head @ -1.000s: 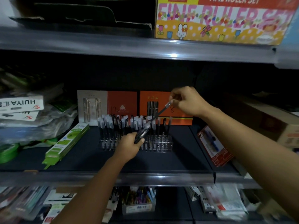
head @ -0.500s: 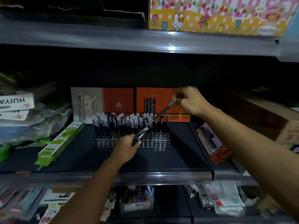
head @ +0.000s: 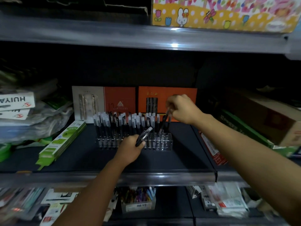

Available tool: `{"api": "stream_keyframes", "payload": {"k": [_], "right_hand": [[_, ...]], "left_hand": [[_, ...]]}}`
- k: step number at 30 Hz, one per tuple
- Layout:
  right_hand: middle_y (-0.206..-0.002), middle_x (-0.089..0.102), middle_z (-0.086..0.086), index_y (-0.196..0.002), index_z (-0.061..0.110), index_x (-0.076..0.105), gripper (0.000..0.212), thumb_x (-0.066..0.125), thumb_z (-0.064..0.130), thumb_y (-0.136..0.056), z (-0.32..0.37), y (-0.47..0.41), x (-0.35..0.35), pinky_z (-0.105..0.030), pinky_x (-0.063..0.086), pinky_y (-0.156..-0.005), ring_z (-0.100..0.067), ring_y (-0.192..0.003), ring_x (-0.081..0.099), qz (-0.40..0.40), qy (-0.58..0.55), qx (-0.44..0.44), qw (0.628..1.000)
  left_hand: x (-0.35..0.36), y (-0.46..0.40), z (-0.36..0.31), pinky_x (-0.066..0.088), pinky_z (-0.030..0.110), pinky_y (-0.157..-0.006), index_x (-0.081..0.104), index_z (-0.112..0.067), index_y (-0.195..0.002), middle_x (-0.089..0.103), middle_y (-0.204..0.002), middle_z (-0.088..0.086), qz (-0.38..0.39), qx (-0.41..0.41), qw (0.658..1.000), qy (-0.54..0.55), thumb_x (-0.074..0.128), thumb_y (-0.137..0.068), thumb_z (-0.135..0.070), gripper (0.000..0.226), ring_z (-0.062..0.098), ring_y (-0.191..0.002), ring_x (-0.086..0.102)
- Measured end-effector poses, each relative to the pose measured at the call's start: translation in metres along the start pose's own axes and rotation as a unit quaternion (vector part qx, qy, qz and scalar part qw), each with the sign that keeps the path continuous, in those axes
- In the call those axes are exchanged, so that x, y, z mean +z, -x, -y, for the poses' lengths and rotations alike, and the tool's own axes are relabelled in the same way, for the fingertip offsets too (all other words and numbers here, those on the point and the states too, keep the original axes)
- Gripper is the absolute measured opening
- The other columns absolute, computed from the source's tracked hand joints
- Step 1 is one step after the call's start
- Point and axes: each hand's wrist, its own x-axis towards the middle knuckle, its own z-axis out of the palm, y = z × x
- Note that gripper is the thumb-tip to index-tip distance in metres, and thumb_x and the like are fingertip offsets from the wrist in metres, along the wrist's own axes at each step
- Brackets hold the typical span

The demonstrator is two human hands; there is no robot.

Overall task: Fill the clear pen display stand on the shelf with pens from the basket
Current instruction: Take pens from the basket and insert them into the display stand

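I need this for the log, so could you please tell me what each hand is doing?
Left hand: grips spare pens.
Right hand: pinches one pen above the stand.

I log the pen stand [head: 160,141] as clear, glossy plastic. Pens [head: 123,123] standing in it: dark plastic barrels, frosted translucent caps. Shelf [head: 81,154]: matt dark surface, with a glossy, reflective front rail [head: 162,176]. Orange boxes [head: 119,98] behind: smooth printed card. Green packs [head: 63,141]: printed card. Brown box [head: 267,118] at my right: plain matt cardboard. Bags [head: 40,121] at my left: crinkled shiny plastic film.
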Motion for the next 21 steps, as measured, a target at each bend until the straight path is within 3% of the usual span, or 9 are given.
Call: {"api": "stream_keyframes", "payload": {"k": [6, 11, 16, 21], "right_hand": [[-0.089, 0.066, -0.009, -0.086, 0.009, 0.063, 0.021, 0.050, -0.005, -0.077, 0.005, -0.006, 0.012, -0.040, 0.055, -0.069, -0.027, -0.081, 0.062, 0.019, 0.048, -0.014, 0.999], [-0.089, 0.064, -0.008, -0.081, 0.012, 0.058, 0.020, 0.052, -0.007, -0.080, 0.007, -0.011, 0.021, -0.031, 0.046, -0.063, -0.025, -0.080, 0.060, 0.043, 0.061, -0.016, 0.997], [-0.087, 0.064, -0.007, -0.102, 0.009, 0.056, 0.026, 0.057, -0.007, -0.082, 0.007, -0.011, 0.031, -0.034, 0.053, -0.064, -0.024, -0.079, 0.062, 0.047, 0.052, -0.003, 0.998], [-0.083, 0.060, 0.003, -0.087, 0.015, 0.061, 0.015, 0.065, 0.000, -0.084, 0.007, -0.014, 0.033, -0.028, 0.050, -0.065, -0.014, -0.076, 0.058, 0.038, 0.046, -0.025, 0.998]], "left_hand": [[-0.002, -0.001, 0.001, 0.040, 0.031, -0.059, 0.043, -0.020, -0.066, 0.044, -0.059, -0.001, 0.004, -0.004, 0.999, 0.034, 0.055, -0.093, -0.020, 0.029, 0.016, -0.055, 0.045], [-0.001, -0.002, 0.001, 0.043, 0.035, -0.060, 0.046, -0.016, -0.070, 0.046, -0.061, 0.001, 0.006, 0.000, 0.999, 0.041, 0.054, -0.093, -0.021, 0.026, 0.019, -0.056, 0.047], [-0.001, -0.003, 0.001, 0.044, 0.035, -0.060, 0.044, -0.021, -0.067, 0.046, -0.060, 0.000, 0.003, 0.004, 0.999, 0.045, 0.055, -0.093, -0.021, 0.028, 0.018, -0.055, 0.047], [-0.002, -0.004, 0.000, 0.045, 0.036, -0.060, 0.049, -0.020, -0.070, 0.049, -0.060, -0.001, 0.001, 0.003, 0.997, 0.071, 0.055, -0.093, -0.021, 0.024, 0.016, -0.055, 0.048]]}}
